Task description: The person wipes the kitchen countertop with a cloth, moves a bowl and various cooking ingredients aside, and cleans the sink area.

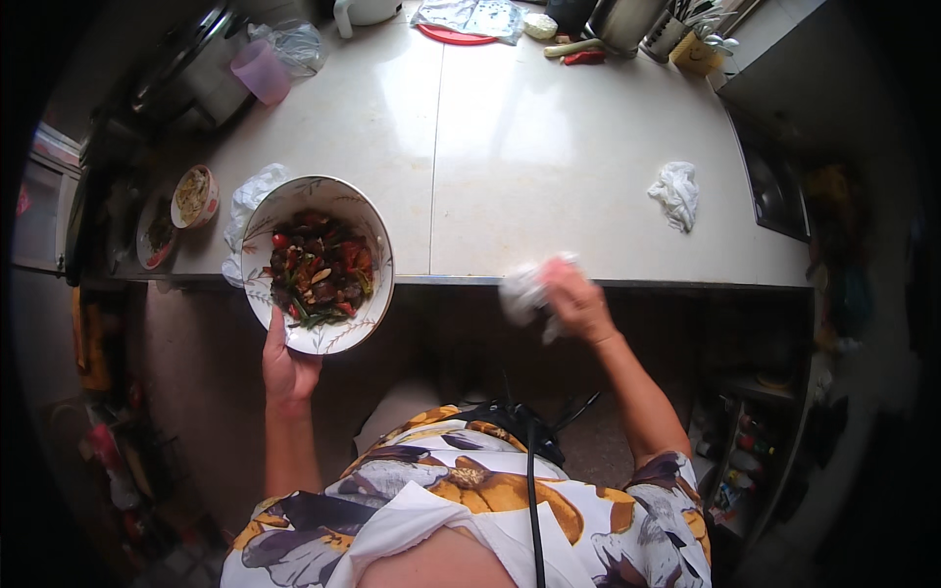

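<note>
My left hand (287, 371) grips the lower rim of a large white bowl (349, 323) with a leaf pattern, thumb on the inner edge. Cooked food with dark chunks, red pieces and green strips (320, 268) lies in it. The bowl is held at the counter's front edge, over part of a crumpled white plastic bag (253, 195). My right hand (577, 298) holds a crumpled white tissue or cloth (526, 292), slightly blurred, at the front edge. Another crumpled white tissue or cloth (676, 195) lies on the counter to the right.
On the white counter (500, 213), a small bowl of food (194, 197) and a plate (156, 253) stand at left. A pink cup (262, 72) and a metal cooker (195, 81) are behind. Vegetables (577, 51) and utensil holders (695, 55) line the back; a dark sunken panel (768, 176) is at right.
</note>
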The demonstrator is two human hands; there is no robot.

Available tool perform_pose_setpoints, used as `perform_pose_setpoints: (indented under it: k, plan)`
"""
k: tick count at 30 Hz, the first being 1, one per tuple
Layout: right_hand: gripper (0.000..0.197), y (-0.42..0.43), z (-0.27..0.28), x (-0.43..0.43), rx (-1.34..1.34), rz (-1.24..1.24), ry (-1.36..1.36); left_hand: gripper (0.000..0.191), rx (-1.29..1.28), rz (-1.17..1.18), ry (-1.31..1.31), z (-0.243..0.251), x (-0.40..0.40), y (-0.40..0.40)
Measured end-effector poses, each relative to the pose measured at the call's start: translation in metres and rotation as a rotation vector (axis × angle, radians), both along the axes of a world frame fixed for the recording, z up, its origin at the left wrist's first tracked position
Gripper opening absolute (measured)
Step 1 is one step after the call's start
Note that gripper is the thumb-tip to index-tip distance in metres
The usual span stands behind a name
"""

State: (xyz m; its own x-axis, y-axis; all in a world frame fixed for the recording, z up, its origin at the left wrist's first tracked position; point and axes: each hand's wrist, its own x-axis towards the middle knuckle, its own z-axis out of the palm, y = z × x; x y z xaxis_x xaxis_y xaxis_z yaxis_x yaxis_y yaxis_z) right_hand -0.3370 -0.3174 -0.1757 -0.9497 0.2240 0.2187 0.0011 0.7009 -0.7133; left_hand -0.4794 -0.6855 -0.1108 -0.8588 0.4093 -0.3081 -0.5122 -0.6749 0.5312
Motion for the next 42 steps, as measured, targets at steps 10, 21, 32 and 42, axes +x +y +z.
perform_pose_setpoints:
  k: [10, 21, 32, 42]
  plan:
    - [0.026, -0.041, -0.010, -0.026, 0.533, -0.201, 0.117, 0.043, -0.084, 0.013, -0.009, -0.004, -0.004, -0.001]
    - [0.030, 0.023, -0.001, -0.233, 0.324, -0.352, 0.101, 0.042, -0.104, 0.065, 0.039, -0.001, 0.005, -0.002]
    - [0.025, -0.148, 0.014, -0.115, 0.338, 0.429, 0.182, 0.040, 0.022, -0.069, -0.087, 0.016, -0.004, 0.008]
    - [0.034, -0.122, 0.105, 0.073, 0.576, -0.144, -0.022, 0.041, 0.095, -0.278, -0.183, 0.050, -0.007, -0.010]
